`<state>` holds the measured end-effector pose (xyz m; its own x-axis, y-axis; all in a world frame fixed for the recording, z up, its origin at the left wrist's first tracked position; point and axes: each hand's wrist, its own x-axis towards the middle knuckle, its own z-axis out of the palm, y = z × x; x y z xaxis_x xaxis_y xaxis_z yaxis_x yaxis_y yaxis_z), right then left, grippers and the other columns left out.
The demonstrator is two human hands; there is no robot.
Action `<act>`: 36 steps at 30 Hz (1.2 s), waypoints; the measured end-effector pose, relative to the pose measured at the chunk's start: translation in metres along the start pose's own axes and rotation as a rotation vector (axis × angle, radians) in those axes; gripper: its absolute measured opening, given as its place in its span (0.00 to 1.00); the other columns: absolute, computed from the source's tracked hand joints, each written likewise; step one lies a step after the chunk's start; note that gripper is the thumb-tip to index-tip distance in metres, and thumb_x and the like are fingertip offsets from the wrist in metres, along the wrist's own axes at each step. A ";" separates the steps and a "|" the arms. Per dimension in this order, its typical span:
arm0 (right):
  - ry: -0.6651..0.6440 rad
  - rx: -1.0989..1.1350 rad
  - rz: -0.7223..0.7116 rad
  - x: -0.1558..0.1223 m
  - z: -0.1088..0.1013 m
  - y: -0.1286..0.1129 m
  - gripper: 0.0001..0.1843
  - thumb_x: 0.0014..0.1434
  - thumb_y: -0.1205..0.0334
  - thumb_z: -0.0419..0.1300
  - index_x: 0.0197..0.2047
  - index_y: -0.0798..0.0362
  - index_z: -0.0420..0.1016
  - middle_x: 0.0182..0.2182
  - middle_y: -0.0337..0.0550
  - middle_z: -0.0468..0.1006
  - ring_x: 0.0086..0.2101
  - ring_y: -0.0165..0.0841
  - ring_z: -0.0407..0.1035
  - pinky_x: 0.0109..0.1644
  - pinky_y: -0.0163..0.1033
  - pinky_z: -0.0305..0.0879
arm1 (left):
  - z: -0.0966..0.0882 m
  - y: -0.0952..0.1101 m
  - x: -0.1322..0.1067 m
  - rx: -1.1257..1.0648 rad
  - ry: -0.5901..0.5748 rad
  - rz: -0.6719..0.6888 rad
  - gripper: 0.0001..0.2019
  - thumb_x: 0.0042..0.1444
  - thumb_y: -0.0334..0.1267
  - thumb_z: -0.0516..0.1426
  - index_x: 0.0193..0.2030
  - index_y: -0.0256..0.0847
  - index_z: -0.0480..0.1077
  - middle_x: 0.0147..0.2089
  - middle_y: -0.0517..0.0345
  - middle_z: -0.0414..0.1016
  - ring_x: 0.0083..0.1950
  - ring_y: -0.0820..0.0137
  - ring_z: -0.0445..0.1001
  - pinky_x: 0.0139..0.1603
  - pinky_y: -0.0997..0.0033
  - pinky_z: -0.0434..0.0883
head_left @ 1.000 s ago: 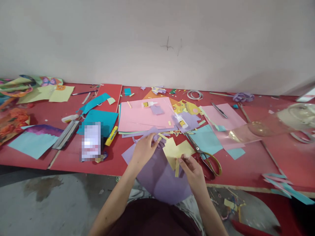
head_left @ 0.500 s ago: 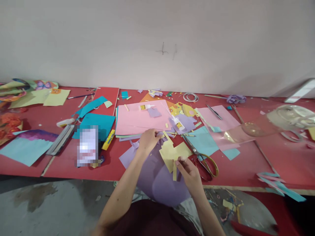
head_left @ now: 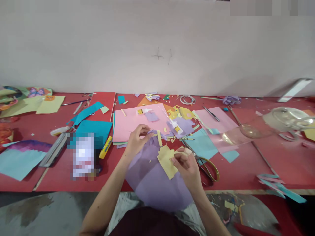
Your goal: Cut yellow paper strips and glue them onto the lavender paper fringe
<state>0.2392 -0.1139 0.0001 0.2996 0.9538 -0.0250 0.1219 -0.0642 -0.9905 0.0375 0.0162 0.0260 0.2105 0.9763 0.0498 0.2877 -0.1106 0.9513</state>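
Observation:
A large purple paper sheet (head_left: 159, 190) reaches from the red table out over its near edge toward my lap. With fingers closed, my left hand (head_left: 138, 139) grips the crumpled upper edge of this sheet, where a narrow yellow strip stands up beside the fingertips. A pale yellow paper piece (head_left: 168, 165) with a ragged top lies on the purple sheet. Over its right side, my right hand (head_left: 187, 165) pinches a short yellow paper strip (head_left: 181, 152) between thumb and fingers. Scissors (head_left: 208, 165) with yellowish handles rest just right of that hand, blades partly under paper.
Pink sheets (head_left: 130, 124) with small glue bottles (head_left: 176, 126) lie beyond my hands. A yellow glue tube (head_left: 106, 147), a blurred-out phone (head_left: 83, 154) and a metal ruler-like bar (head_left: 52, 152) are at left. A clear jug (head_left: 265, 126) lies on its side at right.
My left hand has shifted left, bringing the purple sheet's edge with it. The yellow strip in my right hand hung downward before and now lies roughly level. The view has tilted slightly.

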 end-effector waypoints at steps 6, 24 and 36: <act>-0.170 -0.250 -0.420 0.052 0.029 -0.042 0.09 0.66 0.61 0.59 0.38 0.47 0.81 0.36 0.44 0.81 0.40 0.39 0.75 0.48 0.45 0.71 | 0.005 -0.006 0.005 -0.005 -0.060 0.073 0.09 0.59 0.42 0.60 0.39 0.42 0.65 0.38 0.61 0.76 0.40 0.71 0.77 0.46 0.72 0.73; -0.139 -0.347 -0.815 0.087 0.059 -0.010 0.18 0.67 0.70 0.60 0.55 0.42 0.79 0.38 0.43 0.82 0.46 0.41 0.73 0.49 0.48 0.72 | 0.006 -0.031 0.002 -0.057 -0.130 0.265 0.10 0.68 0.39 0.54 0.54 0.42 0.66 0.52 0.48 0.78 0.52 0.66 0.80 0.53 0.66 0.75; -0.051 -0.359 -0.757 0.089 0.056 -0.003 0.10 0.66 0.67 0.62 0.46 0.46 0.83 0.39 0.46 0.72 0.43 0.39 0.71 0.46 0.46 0.72 | 0.006 -0.027 -0.002 -0.227 -0.268 0.207 0.15 0.70 0.40 0.52 0.61 0.42 0.61 0.54 0.47 0.80 0.58 0.64 0.78 0.59 0.64 0.71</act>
<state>0.2123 -0.0124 -0.0070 -0.0270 0.7884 0.6146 0.5690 0.5177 -0.6390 0.0344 0.0157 -0.0016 0.4868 0.8516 0.1945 0.0067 -0.2263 0.9740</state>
